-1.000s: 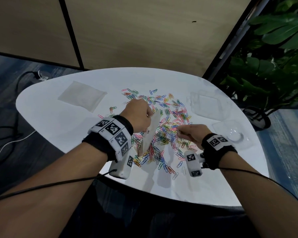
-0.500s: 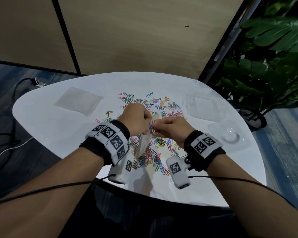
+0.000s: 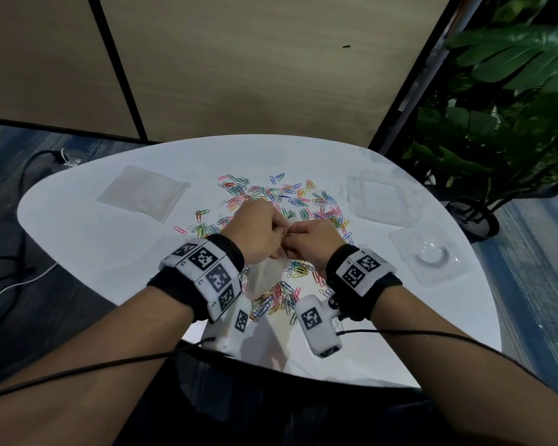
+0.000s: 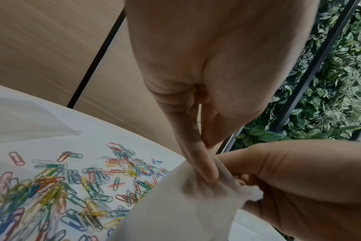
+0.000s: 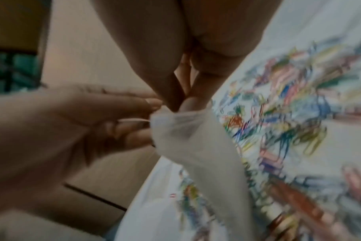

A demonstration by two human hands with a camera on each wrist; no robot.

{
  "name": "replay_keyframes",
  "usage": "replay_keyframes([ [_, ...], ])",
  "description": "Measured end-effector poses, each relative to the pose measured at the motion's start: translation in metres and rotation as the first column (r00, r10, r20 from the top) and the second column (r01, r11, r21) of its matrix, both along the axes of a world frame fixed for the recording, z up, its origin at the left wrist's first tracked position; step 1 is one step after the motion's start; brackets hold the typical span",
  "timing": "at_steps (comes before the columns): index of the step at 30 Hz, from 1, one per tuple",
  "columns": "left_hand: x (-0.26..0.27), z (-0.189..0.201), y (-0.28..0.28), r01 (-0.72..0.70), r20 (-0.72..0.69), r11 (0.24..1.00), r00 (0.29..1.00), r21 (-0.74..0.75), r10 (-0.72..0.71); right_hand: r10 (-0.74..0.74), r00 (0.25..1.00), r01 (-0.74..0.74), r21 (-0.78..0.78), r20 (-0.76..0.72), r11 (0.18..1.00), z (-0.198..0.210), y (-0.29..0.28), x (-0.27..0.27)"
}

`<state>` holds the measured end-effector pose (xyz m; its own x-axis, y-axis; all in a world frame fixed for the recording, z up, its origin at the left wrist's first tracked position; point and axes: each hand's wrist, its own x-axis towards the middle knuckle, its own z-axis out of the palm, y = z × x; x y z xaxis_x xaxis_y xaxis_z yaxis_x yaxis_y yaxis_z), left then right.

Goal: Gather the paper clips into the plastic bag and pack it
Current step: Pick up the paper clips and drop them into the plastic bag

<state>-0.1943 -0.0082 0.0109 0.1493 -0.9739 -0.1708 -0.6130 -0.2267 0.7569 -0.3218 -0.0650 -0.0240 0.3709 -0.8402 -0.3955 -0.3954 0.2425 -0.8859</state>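
Many coloured paper clips [image 3: 303,204] lie scattered on the white table [image 3: 87,249]. A small translucent plastic bag [image 3: 264,278] hangs above them, near the front of the pile. My left hand [image 3: 279,231] pinches the bag's mouth and holds it up; in the left wrist view its fingers [image 4: 204,169] bunch the plastic bag [image 4: 175,212]. My right hand [image 3: 292,238] meets it from the right, fingertips pinched together at the mouth, with a yellowish clip [image 3: 285,234] showing between the hands. In the blurred right wrist view, my right hand [image 5: 183,104] dips into the bag [image 5: 196,146].
A flat stack of spare plastic bags [image 3: 142,193] lies at the back left of the table. Two clear plastic trays [image 3: 380,201] [image 3: 432,255] sit at the right. A potted plant [image 3: 496,123] stands beyond the right edge, and cables [image 3: 13,281] run over the floor at left.
My right hand left the clip pile at the right and came across to the bag's mouth, where it now meets my left hand. The left hand kept holding the bag.
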Motion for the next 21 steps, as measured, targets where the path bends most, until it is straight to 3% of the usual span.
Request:
replay_keyframes([
  [3,0.000,0.001,0.000,0.001,0.014,1.000,1.000,0.003,-0.001,0.151,0.948,-0.209,-0.190,-0.280,0.959,0.004,-0.001,-0.004],
  [5,0.000,0.000,0.002,0.001,0.029,1.000,1.000,0.013,-0.002,0.292,0.872,-0.387,-0.187,-0.392,0.903,0.008,-0.001,-0.006],
  [6,-0.001,0.000,0.003,0.004,0.039,1.000,0.999,0.016,-0.005,0.354,0.862,-0.429,-0.150,-0.362,0.891,0.009,-0.002,-0.009],
  [8,0.000,0.001,0.003,0.002,0.056,1.000,0.998,0.020,-0.003,0.342,0.935,-0.345,-0.010,-0.092,0.939,0.016,-0.008,-0.018],
  [10,0.004,0.002,0.002,-0.014,0.062,1.000,0.998,0.015,0.013,0.129,0.979,-0.151,0.141,0.156,0.978,0.021,-0.023,-0.040],
  [11,0.007,0.002,0.001,-0.021,0.068,1.000,0.997,0.010,0.021,0.042,0.986,-0.066,0.148,0.158,0.987,0.018,-0.035,-0.055],
  [12,0.011,0.003,0.000,-0.030,0.074,0.999,0.997,0.011,0.029,0.011,0.998,-0.018,0.105,0.068,0.994,0.011,-0.047,-0.072],
  [13,0.014,0.003,-0.001,-0.038,0.080,0.999,0.996,0.014,0.037,0.033,0.991,-0.030,0.022,-0.131,0.999,-0.001,-0.057,-0.089],
  [14,0.017,0.003,-0.002,-0.043,0.085,0.999,0.996,0.019,0.041,0.087,0.916,-0.112,-0.041,-0.391,0.993,-0.013,-0.062,-0.105],
  [15,0.018,0.002,-0.002,-0.041,0.092,0.999,0.995,0.023,0.039,0.150,0.780,-0.213,-0.032,-0.608,0.976,-0.024,-0.063,-0.118],
  [16,0.018,0.002,-0.002,-0.035,0.097,0.999,0.995,0.027,0.033,0.215,0.643,-0.298,0.019,-0.735,0.954,-0.038,-0.062,-0.128],
  [17,0.018,0.002,-0.003,-0.025,0.105,0.999,0.994,0.032,0.021,0.269,0.559,-0.352,0.070,-0.784,0.934,-0.048,-0.058,-0.133],
  [18,0.018,0.002,-0.003,-0.012,0.113,0.999,0.994,0.035,0.008,0.290,0.533,-0.380,0.082,-0.795,0.921,-0.057,-0.054,-0.134],
  [21,0.017,0.003,-0.003,0.007,0.128,0.999,0.992,0.038,-0.012,0.223,0.543,-0.422,-0.034,-0.809,0.906,-0.070,-0.049,-0.120],
])
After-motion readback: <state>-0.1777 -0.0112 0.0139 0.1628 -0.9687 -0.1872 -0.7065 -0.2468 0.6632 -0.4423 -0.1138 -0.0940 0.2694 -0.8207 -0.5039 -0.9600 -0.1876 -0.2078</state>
